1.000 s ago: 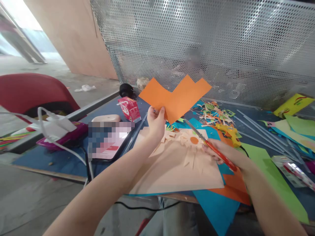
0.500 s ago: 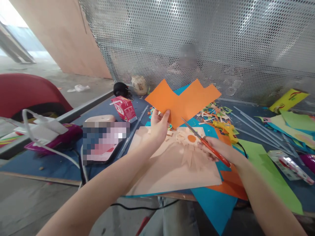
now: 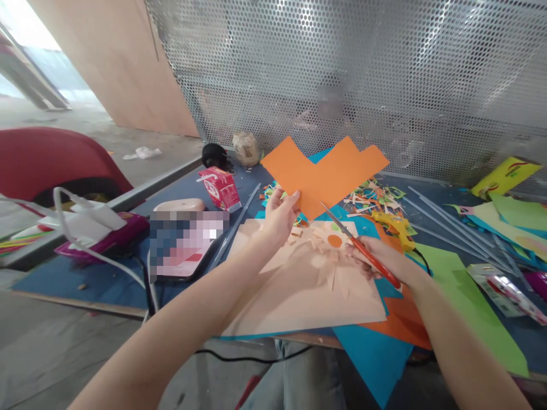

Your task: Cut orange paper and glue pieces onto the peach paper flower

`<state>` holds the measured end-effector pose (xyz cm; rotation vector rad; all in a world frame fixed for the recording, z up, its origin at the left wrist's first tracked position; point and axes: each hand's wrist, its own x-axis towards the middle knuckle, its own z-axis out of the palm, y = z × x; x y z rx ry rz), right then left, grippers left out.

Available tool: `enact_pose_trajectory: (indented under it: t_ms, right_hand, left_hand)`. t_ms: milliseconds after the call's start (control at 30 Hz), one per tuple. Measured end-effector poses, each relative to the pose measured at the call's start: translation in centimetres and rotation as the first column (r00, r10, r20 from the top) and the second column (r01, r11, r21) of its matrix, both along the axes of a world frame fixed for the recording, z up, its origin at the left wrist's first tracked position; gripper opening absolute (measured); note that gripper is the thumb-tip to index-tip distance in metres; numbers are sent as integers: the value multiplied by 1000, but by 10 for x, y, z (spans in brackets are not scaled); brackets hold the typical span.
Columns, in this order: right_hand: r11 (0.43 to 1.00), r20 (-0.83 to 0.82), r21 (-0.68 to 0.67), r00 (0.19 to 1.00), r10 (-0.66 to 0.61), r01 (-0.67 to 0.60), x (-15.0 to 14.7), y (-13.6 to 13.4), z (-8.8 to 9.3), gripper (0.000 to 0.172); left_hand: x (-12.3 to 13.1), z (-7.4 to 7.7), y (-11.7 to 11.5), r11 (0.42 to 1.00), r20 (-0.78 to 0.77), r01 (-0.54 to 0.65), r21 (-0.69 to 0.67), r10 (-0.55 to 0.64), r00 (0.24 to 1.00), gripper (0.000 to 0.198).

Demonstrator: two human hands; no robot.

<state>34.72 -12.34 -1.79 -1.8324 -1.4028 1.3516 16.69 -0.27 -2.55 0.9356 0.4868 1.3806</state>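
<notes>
My left hand (image 3: 282,219) pinches the lower edge of an orange sheet of paper (image 3: 320,176), holding it up above the table. The sheet's top edge is cut into angled notches. In my right hand (image 3: 378,259) is a pair of scissors (image 3: 363,250) with orange-red handles, its blades pointing up and left at the sheet's lower edge. Whether the blades touch the paper I cannot tell. Beneath both hands lies peach paper (image 3: 299,290), with a peach paper rosette (image 3: 322,236) that has an orange centre and ribbon-like tails on it.
Paper scraps (image 3: 376,193) are heaped behind a yellow glue gun (image 3: 393,226). Clear glue sticks (image 3: 453,222) and green paper (image 3: 457,285) lie to the right. On the left are a phone-like device (image 3: 183,256), a pink drink carton (image 3: 220,188) and a purple power strip (image 3: 102,242). Perforated metal (image 3: 363,74) stands behind.
The orange sheet and my left hand have shifted slightly to the right in view, along with much of the scene. Both hands keep their holds.
</notes>
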Motion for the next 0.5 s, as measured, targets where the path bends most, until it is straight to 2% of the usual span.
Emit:
enact_pose_trajectory:
  t_ms: [267, 500]
  right_hand:
    - [997, 98, 82, 995, -13, 5, -2, -1, 8, 34]
    - [984, 132, 176, 991, -30, 7, 2, 0, 3, 32]
  left_hand:
    - [0, -1, 6, 1000, 6, -30, 1, 30, 1000, 24]
    - [3, -4, 4, 1000, -33, 28, 14, -28, 999, 28]
